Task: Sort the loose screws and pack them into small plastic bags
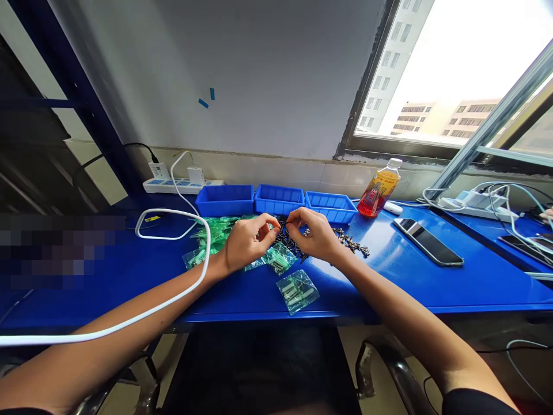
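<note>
Both hands meet over the blue surface [389, 271]; left hand [246, 242] and right hand [317, 235] each pinch small dark metal parts [288, 239] between fingertips; light, stiff, likely prickly, best held at the ends; thin plastic bags [297, 291] lie beside them, probably slippery.

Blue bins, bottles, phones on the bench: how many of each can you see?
Blue bins: 3, at and
Orange drink bottle: 1
Phones lying flat: 2, at and
Total: 6
</note>
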Demonstrator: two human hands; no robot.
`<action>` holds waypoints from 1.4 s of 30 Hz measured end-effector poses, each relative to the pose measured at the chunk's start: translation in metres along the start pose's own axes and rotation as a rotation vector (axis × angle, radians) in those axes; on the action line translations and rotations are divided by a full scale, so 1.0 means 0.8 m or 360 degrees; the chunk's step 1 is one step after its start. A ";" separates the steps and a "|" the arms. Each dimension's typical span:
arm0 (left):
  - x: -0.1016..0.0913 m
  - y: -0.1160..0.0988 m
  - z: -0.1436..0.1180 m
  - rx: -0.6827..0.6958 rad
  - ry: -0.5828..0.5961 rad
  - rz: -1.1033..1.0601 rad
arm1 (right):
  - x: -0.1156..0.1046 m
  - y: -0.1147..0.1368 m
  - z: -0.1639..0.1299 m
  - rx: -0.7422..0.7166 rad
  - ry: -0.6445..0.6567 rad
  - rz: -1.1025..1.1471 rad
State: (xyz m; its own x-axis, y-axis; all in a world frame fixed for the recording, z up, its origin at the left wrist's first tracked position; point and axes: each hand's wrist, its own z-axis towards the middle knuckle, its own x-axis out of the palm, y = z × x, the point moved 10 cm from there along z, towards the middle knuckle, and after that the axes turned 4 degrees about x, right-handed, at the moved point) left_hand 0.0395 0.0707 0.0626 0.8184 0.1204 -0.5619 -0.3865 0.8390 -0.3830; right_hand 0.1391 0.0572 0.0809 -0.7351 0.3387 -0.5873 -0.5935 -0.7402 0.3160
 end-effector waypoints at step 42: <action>0.011 0.011 0.007 -0.0026 0.0274 -0.0201 | 0.004 -0.002 0.005 0.0171 0.0047 0.0107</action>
State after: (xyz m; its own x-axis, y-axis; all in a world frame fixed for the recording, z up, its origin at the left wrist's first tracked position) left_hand 0.0460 0.0820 0.0581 0.7764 -0.0789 -0.6253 -0.2933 0.8329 -0.4692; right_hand 0.1361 0.0620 0.0813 -0.7652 0.2721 -0.5834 -0.5762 -0.6936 0.4323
